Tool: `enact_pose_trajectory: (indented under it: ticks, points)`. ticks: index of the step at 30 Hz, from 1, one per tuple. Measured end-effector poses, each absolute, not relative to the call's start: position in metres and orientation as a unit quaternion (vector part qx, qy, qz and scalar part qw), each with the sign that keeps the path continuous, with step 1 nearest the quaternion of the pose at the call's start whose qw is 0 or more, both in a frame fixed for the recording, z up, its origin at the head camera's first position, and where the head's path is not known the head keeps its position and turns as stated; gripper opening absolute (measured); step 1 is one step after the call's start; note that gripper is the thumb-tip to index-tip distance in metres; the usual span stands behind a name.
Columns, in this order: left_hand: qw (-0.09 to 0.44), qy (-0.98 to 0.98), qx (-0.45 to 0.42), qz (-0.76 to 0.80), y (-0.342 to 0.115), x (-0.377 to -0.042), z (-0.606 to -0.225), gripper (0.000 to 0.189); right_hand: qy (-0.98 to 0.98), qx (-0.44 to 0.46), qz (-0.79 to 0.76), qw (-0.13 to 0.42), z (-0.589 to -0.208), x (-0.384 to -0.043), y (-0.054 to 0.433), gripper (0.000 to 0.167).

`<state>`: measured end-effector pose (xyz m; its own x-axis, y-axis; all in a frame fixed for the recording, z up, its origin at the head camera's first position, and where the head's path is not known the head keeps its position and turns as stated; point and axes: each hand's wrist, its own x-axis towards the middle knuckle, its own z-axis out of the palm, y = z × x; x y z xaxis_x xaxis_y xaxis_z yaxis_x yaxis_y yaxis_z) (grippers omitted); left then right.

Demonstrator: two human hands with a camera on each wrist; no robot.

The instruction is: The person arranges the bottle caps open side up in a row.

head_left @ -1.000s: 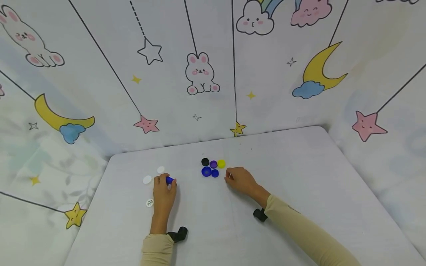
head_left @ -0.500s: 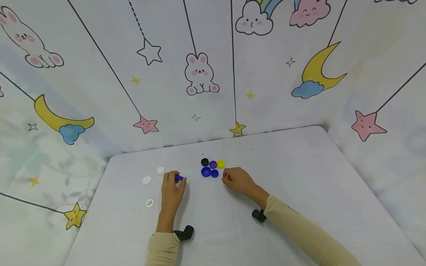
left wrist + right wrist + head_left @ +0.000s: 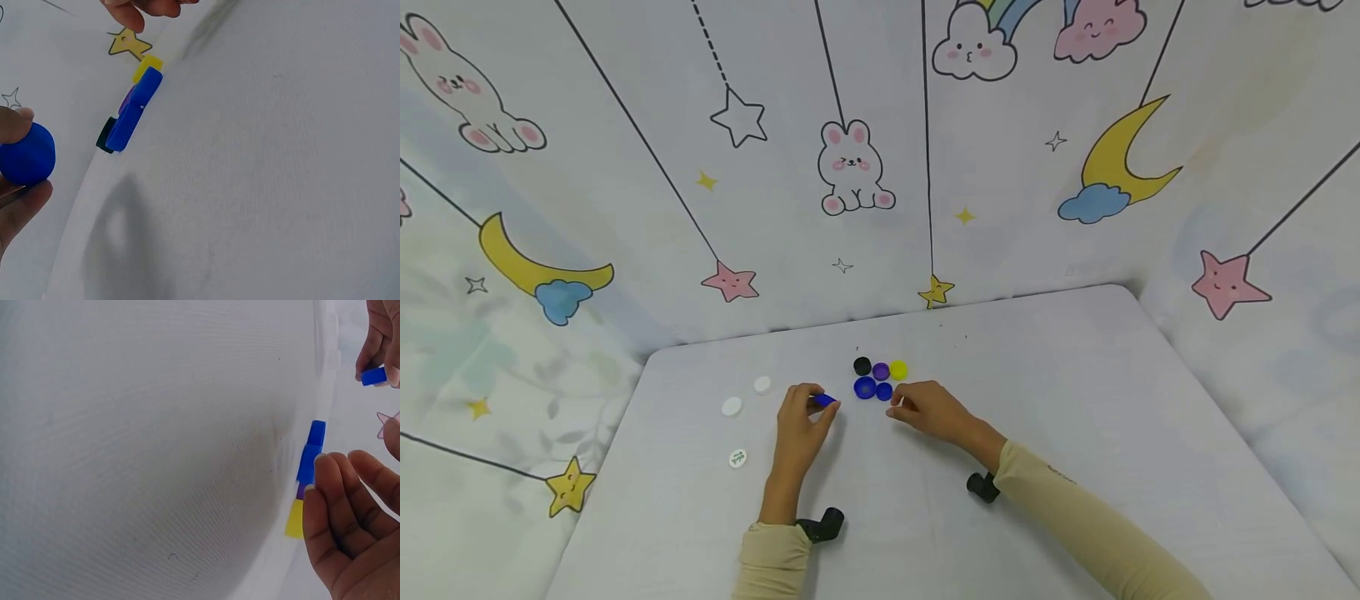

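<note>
1. The left hand (image 3: 801, 419) pinches a blue cap (image 3: 824, 401) between thumb and fingers, held up off the table (image 3: 1045, 400).
2. That cap is nearer the table's back edge than its front, left of the bunch of caps.
3. The right hand (image 3: 934, 410) has its fingers loosely bent and holds nothing. It is just beside the small blue cap (image 3: 884, 392); I can't tell if they touch.
4. The big blue cap (image 3: 865, 388), black cap (image 3: 862, 366), purple cap (image 3: 881, 371) and yellow cap (image 3: 898, 370) bunch up there, near the back edge.
5. Three white caps (image 3: 732, 407) lie toward the left edge.
6. A wall with bunny pictures (image 3: 852, 167) stands behind the back edge.
</note>
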<state>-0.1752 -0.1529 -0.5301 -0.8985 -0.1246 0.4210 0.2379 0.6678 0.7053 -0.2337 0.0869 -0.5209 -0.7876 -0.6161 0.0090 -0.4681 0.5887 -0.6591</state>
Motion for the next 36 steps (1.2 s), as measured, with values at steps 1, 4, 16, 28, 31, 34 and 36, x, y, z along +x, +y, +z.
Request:
enact_pose_trajectory:
  ticks: [1,4,16,28,31,34,36]
  points:
    - [0.223,-0.885,-0.033,-0.408,-0.152,-0.175,-0.530,0.031,0.883,-0.309,-0.335,0.111,-0.521,-0.234,0.087,0.015]
    - [0.215,-0.885,-0.034,-0.411,-0.151,-0.176,-0.528,0.030,0.883,-0.310,-0.335,0.111,-0.521,-0.233,0.087,0.015]
    - [0.210,-0.874,-0.061,-0.434,-0.139,-0.177,-0.522,0.029,0.871,-0.328,-0.346,0.115,-0.521,-0.231,0.087,0.039]
    - [0.187,-0.868,-0.083,-0.453,-0.121,-0.178,-0.520,0.032,0.867,-0.317,-0.364,0.124,-0.518,-0.229,0.088,0.038]
    - [0.190,-0.859,-0.088,-0.468,-0.116,-0.178,-0.520,0.032,0.859,-0.331,-0.374,0.114,-0.518,-0.229,0.089,0.038]
    - [0.197,-0.847,-0.094,-0.484,-0.112,-0.179,-0.518,0.033,0.851,-0.344,-0.384,0.099,-0.517,-0.229,0.089,0.037]
    - [0.201,-0.841,-0.101,-0.491,-0.109,-0.180,-0.517,0.033,0.849,-0.349,-0.388,0.086,-0.516,-0.229,0.089,0.036]
